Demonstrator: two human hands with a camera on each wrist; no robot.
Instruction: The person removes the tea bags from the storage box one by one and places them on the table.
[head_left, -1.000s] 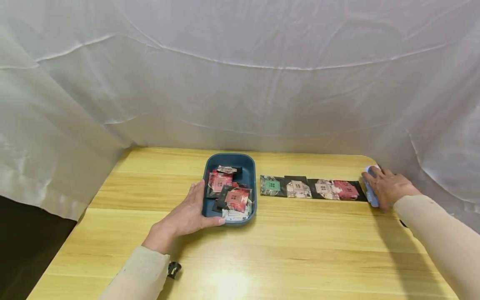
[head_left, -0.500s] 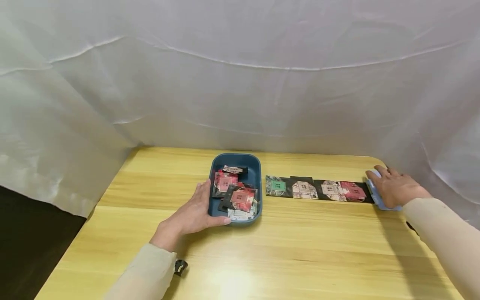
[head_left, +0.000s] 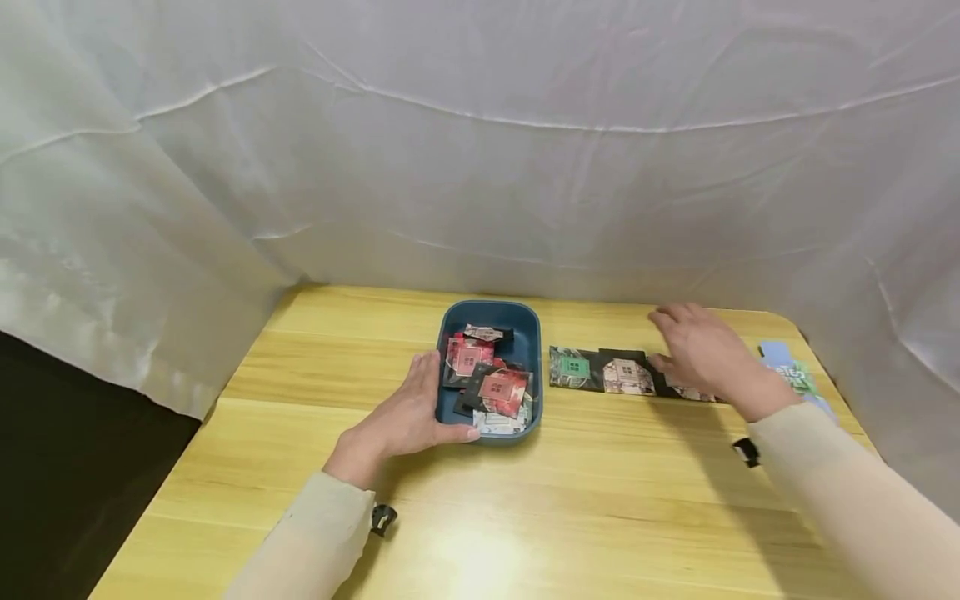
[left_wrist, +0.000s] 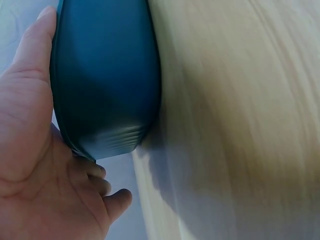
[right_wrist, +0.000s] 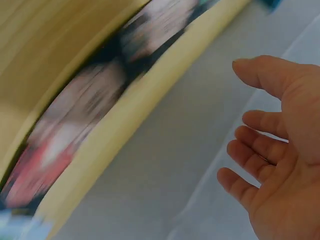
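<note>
A dark blue rectangular tray [head_left: 527,337] holds several flat printed sachets, a red one [head_left: 504,389] on top of the near ones. Along the tray's left side rests my left hand [head_left: 397,423], its fingers extended and its thumb at the near rim. Right of the tray lies a row of sachets, with a green-labelled one [head_left: 573,368] at the left and a pale one [head_left: 628,375] beside it. My right hand [head_left: 705,354] hovers over the row's right part, holding nothing, and hides some of it. The row's red sachet [right_wrist: 42,167] appears blurred in the right wrist view.
Partly behind the right forearm, a blue and green packet [head_left: 801,379] lies at the row's right end. The wooden table [head_left: 555,500] runs back to a hanging pale cloth [head_left: 480,192]. Black wrist pieces show under both sleeves.
My right hand has let go of the blue and green packet at the row's right end and moved left above the sachets. The left hand stays at the tray; the head view has shifted.
</note>
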